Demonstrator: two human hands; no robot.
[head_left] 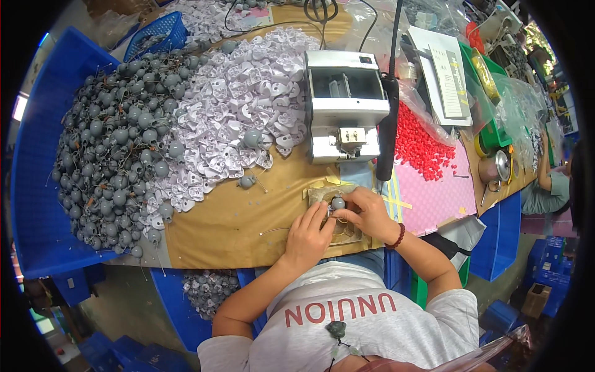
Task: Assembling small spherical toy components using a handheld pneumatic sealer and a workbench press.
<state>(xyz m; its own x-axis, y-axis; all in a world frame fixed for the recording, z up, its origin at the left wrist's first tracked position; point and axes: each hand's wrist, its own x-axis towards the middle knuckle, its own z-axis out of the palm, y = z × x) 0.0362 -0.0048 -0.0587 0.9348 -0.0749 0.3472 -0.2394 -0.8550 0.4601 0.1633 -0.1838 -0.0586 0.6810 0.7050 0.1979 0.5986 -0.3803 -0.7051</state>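
My left hand (308,232) and my right hand (365,213) meet over a small beige pad (322,194) at the table's near edge. Together they pinch a grey ball-shaped part with a wire (338,203), the fingers of both hands closed on it. A big heap of the same grey balls (111,155) lies to the left. Beside that heap spreads a pile of white plastic pieces (242,105). Two loose grey balls (247,181) lie on the brown table (235,217) between the piles and my hands.
A white benchtop machine (344,102) stands just beyond my hands, with a black pole (387,124) at its right. Red small parts (418,149) lie in a clear bag on a pink mat (434,198). Blue bins (37,204) surround the table. Another person's arm (548,186) shows at far right.
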